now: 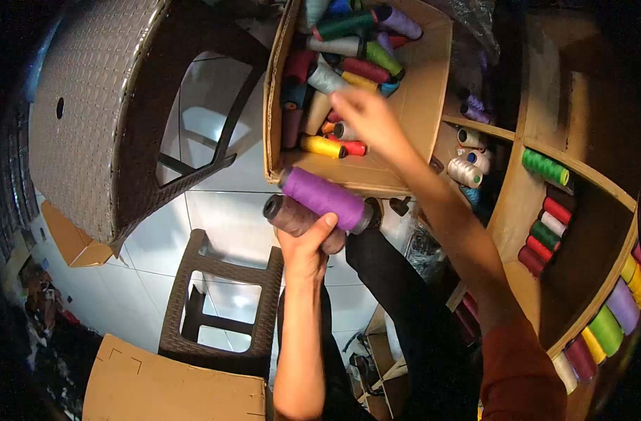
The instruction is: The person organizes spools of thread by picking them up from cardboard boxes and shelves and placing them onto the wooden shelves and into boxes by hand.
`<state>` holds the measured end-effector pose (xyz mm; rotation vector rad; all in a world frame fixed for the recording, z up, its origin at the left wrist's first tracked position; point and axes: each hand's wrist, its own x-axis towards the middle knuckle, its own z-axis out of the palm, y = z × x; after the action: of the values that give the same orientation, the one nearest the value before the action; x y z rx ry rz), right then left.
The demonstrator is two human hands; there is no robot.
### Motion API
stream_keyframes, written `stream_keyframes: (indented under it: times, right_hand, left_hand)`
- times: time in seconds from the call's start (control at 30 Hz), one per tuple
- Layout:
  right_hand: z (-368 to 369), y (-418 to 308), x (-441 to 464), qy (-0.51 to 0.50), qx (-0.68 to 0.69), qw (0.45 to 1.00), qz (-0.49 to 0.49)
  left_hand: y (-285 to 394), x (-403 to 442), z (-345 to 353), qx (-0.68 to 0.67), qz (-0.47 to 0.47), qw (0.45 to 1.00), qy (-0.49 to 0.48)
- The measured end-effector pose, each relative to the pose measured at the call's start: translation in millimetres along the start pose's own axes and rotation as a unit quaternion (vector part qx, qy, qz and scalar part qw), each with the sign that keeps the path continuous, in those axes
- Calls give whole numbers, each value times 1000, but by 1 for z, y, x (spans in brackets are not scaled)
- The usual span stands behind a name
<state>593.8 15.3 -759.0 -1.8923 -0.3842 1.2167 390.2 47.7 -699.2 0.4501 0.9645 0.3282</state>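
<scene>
My left hand (pixel 306 249) is closed around two spools of thread, a purple spool (pixel 324 198) and a brown spool (pixel 292 216) lying side by side. Over the open cardboard box (pixel 419 98), my right hand (pixel 366 119) is smeared by motion, its fingertips at the lower end of a light grey spool (pixel 326 76). Whether those fingers grip it, I cannot tell. Around them in the box lie a yellow spool (pixel 323 146), a dark red spool (pixel 366 69), a dark green spool (pixel 345 25) and several others.
A brown woven-pattern plastic stool (pixel 89 119) lies tipped at the left, and a smaller stool (pixel 226 274) stands below it. Wooden shelves (pixel 506 189) at the right hold several spools, among them a green one (pixel 545 166). A cardboard piece (pixel 173 386) is at the bottom left.
</scene>
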Motion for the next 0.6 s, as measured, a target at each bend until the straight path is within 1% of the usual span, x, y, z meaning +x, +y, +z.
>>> stream_keyframes:
  times: [0.03, 0.07, 0.17, 0.2, 0.3, 0.43, 0.47, 0.57, 0.6]
  right_hand:
    - [-10, 48, 47, 228, -369, 881, -191]
    - [-14, 58, 69, 269, -363, 884, -123]
    - [7, 87, 108, 338, -471, 808, -105]
    - [13, 84, 109, 324, -455, 824, -96]
    - [19, 78, 101, 296, -502, 809, -70]
    - [14, 71, 99, 255, -502, 826, -29]
    - [13, 70, 100, 245, -484, 839, -38]
    - [20, 79, 98, 275, -445, 852, 10]
    - [20, 75, 93, 268, -441, 856, 29]
  left_hand:
    - [-3, 0, -1, 2, 0, 1000, -5]
    - [-6, -1, -3, 14, -3, 1000, -7]
    - [-2, -6, 4, 9, -10, 1000, -22]
    - [1, -7, 5, 21, -17, 999, -28]
    - [-3, -6, 1, -13, -24, 999, -20]
    - [-3, -7, 5, -4, -10, 999, -37]
    - [-3, -9, 6, 6, -10, 999, -37]
    - [-3, -14, 3, 14, -12, 999, -36]
    - [-1, -15, 2, 23, -14, 999, -33]
